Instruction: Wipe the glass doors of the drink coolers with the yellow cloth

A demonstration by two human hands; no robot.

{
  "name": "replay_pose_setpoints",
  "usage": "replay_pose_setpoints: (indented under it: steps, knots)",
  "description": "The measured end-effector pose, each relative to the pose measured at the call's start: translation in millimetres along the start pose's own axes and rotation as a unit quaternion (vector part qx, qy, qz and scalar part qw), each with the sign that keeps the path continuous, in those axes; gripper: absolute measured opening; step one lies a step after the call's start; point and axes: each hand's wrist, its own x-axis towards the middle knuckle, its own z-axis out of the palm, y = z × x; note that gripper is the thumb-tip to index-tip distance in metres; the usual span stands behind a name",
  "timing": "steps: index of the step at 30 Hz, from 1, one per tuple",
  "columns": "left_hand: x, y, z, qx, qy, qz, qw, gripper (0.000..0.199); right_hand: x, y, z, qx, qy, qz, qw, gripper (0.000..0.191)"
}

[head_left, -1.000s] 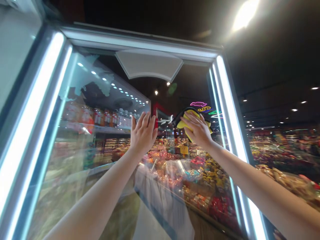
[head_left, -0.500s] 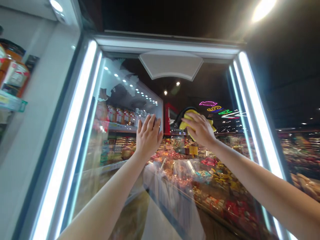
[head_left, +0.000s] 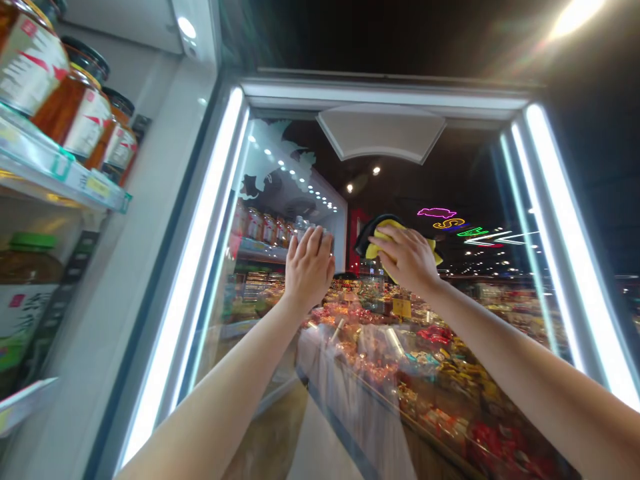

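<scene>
My right hand [head_left: 407, 259] presses a yellow cloth [head_left: 374, 251] against the large glass pane [head_left: 480, 160], fingers bent over it. A black shape borders the cloth's upper left edge; whether it is the cloth's other side or a reflection, I cannot tell. To the left, my left hand [head_left: 309, 267] lies on the glass with its fingers stretched out and nothing in it. The pane sits in a frame with bright light strips [head_left: 187, 280] down both sides. Reflected in it are jars, colourful goods and a pale garment.
On the left, an upper shelf [head_left: 55, 157] bears several amber jars [head_left: 83, 107] with dark lids. Lower down stands a green-lidded jar [head_left: 30, 293] behind the side wall's edge. A shelf edge with tags [head_left: 27, 403] juts in at lower left.
My view has swung left, so more of the shelved jars shows and the frame sits further right. Both hands stay on the glass, the right one with the yellow cloth.
</scene>
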Motion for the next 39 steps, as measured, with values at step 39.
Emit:
replay_pose_setpoints:
  steps: [39]
  knots:
    - [-85,-113,-38.3,0.050,0.009,-0.044,0.998,0.050,132,-163,85,0.092,-0.009,0.017,0.996,0.043]
